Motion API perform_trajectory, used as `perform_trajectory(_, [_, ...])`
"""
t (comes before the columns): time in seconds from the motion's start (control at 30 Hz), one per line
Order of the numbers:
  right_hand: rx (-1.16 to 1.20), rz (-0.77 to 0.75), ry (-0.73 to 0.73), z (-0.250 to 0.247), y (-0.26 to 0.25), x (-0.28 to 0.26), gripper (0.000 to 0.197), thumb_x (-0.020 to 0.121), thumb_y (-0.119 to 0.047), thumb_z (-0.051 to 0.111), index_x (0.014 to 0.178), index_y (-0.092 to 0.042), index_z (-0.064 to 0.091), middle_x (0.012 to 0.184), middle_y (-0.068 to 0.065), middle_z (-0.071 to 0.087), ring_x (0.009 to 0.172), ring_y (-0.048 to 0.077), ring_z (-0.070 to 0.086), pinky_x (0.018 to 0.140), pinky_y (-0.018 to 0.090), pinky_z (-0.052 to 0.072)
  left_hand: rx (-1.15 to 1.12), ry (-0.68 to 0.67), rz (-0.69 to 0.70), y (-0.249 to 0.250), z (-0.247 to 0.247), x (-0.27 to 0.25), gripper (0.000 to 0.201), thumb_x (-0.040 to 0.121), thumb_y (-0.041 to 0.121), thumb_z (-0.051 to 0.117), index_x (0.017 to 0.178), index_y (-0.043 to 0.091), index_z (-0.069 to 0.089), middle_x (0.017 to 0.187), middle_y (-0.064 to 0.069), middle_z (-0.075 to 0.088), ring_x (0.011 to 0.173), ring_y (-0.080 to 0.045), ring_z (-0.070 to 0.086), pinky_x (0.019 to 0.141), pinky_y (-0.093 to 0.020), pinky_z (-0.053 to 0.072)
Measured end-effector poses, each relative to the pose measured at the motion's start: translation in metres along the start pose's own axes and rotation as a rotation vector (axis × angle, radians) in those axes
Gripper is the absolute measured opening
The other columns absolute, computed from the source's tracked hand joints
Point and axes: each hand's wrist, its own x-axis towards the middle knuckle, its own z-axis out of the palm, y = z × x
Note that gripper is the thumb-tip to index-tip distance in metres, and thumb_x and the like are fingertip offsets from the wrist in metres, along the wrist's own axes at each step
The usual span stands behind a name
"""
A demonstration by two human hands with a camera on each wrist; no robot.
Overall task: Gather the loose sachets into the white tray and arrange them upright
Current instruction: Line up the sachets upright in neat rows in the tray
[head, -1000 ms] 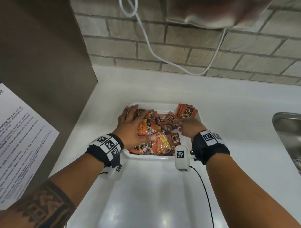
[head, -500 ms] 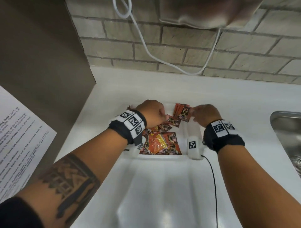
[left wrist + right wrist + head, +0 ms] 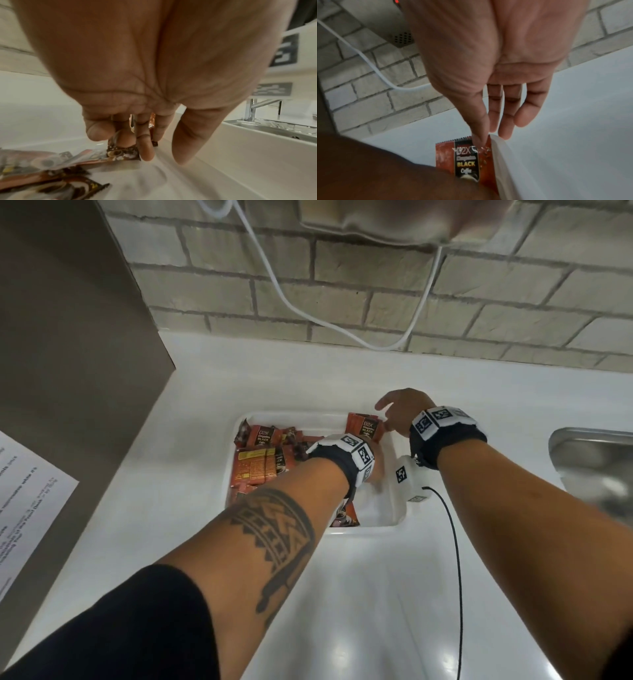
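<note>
A white tray (image 3: 308,416) sits on the white counter. Several orange-brown coffee sachets (image 3: 255,467) lie flat in its left part. A few sachets stand upright as a stack (image 3: 363,428) in the far right corner. My right hand (image 3: 387,419) is at that stack; in the right wrist view its thumb touches the top of the front sachet (image 3: 465,159), with the straight fingers behind the tray rim (image 3: 498,148). My left hand (image 3: 375,474), mostly hidden by its wristband, reaches into the tray's right part. There its curled fingers (image 3: 144,151) grip a couple of sachets (image 3: 122,153).
A steel sink (image 3: 592,453) with a faucet (image 3: 250,109) lies to the right. A brown panel (image 3: 68,337) with a printed sheet (image 3: 27,501) stands on the left. Behind is a brick wall with a white cable (image 3: 284,299). A black cable (image 3: 455,559) trails from my right wrist.
My left hand moved from the tray's left side across to its right part and now grips sachets. My right hand stayed at the upright stack.
</note>
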Motion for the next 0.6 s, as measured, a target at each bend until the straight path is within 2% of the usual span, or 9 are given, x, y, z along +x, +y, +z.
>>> perform_trajectory(0.1, [-0.036, -0.049, -0.024, 0.0, -0.006, 0.004, 0.038, 0.084, -0.011, 0.072, 0.117, -0.029, 0.069, 0.12, -0.002, 0.069, 0.11, 0.016, 0.063, 0.083, 0.022, 0.045, 0.0, 0.054, 0.025, -0.001, -0.006, -0.031, 0.035, 0.091, 0.03, 0.057, 0.122, 0.019, 0.066, 0.114, 0.0, 0.067, 0.095, -0.024, 0.063, 0.087, -0.038, 0.055])
perform_trajectory(0.13, [-0.032, -0.058, -0.023, 0.001, -0.008, 0.005, 0.037, 0.084, -0.01, 0.071, 0.116, -0.029, 0.07, 0.119, -0.002, 0.069, 0.109, 0.016, 0.063, 0.081, 0.022, 0.045, -0.022, 0.083, 0.017, -0.004, 0.001, -0.019, 0.035, 0.09, 0.03, 0.056, 0.123, 0.02, 0.064, 0.116, 0.0, 0.067, 0.096, -0.025, 0.063, 0.087, -0.04, 0.055])
perform_trajectory(0.17, [-0.048, -0.066, -0.028, 0.002, -0.01, 0.007, 0.036, 0.084, -0.01, 0.07, 0.114, -0.03, 0.07, 0.118, -0.002, 0.069, 0.105, 0.016, 0.063, 0.078, 0.02, 0.044, -0.05, 0.124, -0.013, -0.004, -0.003, -0.031, 0.037, 0.09, 0.031, 0.055, 0.126, 0.021, 0.061, 0.119, -0.001, 0.066, 0.099, -0.026, 0.063, 0.087, -0.042, 0.055])
perform_trajectory(0.27, [-0.086, -0.069, -0.044, 0.004, -0.016, 0.008, 0.032, 0.082, -0.011, 0.069, 0.104, -0.035, 0.071, 0.115, -0.005, 0.069, 0.09, 0.012, 0.056, 0.055, 0.016, 0.033, -0.178, 0.164, -0.074, -0.007, -0.011, -0.062, 0.042, 0.093, 0.031, 0.054, 0.133, 0.017, 0.056, 0.128, -0.005, 0.061, 0.107, -0.028, 0.062, 0.092, -0.042, 0.054])
perform_trajectory(0.33, [-0.078, -0.063, -0.036, 0.006, -0.017, 0.01, 0.029, 0.081, -0.012, 0.07, 0.094, -0.038, 0.069, 0.109, -0.006, 0.07, 0.085, 0.01, 0.054, 0.051, 0.015, 0.029, -0.154, 0.177, -0.06, -0.006, -0.019, -0.084, 0.042, 0.095, 0.027, 0.055, 0.135, 0.015, 0.053, 0.13, -0.006, 0.059, 0.109, -0.027, 0.061, 0.092, -0.039, 0.054])
perform_trajectory(0.4, [-0.065, -0.052, -0.028, 0.007, -0.016, 0.012, 0.028, 0.08, -0.013, 0.072, 0.093, -0.037, 0.069, 0.107, -0.006, 0.07, 0.083, 0.009, 0.054, 0.051, 0.014, 0.029, -0.198, 0.2, -0.079, -0.005, -0.022, -0.088, 0.044, 0.098, 0.024, 0.051, 0.14, 0.012, 0.047, 0.133, -0.01, 0.056, 0.115, -0.028, 0.059, 0.093, -0.037, 0.052])
perform_trajectory(0.47, [-0.046, -0.054, -0.017, 0.007, -0.014, 0.012, 0.027, 0.08, -0.015, 0.075, 0.1, -0.034, 0.071, 0.111, -0.005, 0.07, 0.086, 0.01, 0.055, 0.053, 0.015, 0.032, -0.253, 0.182, -0.11, -0.002, -0.026, -0.097, 0.047, 0.1, 0.025, 0.048, 0.143, 0.007, 0.043, 0.136, -0.014, 0.052, 0.121, -0.03, 0.056, 0.093, -0.036, 0.049])
perform_trajectory(0.53, [0.007, -0.05, -0.023, 0.006, -0.011, 0.011, 0.031, 0.08, -0.018, 0.078, 0.107, -0.03, 0.071, 0.116, -0.003, 0.069, 0.092, 0.012, 0.058, 0.065, 0.017, 0.039, -0.301, 0.19, -0.093, 0.0, -0.032, -0.108, 0.044, 0.101, 0.025, 0.048, 0.141, 0.007, 0.045, 0.135, -0.015, 0.054, 0.118, -0.03, 0.058, 0.089, -0.034, 0.049])
perform_trajectory(0.6, [0.082, -0.047, -0.018, 0.003, -0.008, 0.006, 0.035, 0.08, -0.019, 0.08, 0.112, -0.027, 0.069, 0.119, -0.001, 0.069, 0.097, 0.013, 0.06, 0.078, 0.02, 0.041, -0.274, 0.191, -0.064, -0.005, -0.038, -0.116, 0.041, 0.105, 0.021, 0.044, 0.143, 0.006, 0.045, 0.133, -0.011, 0.057, 0.119, -0.027, 0.058, 0.089, -0.031, 0.048])
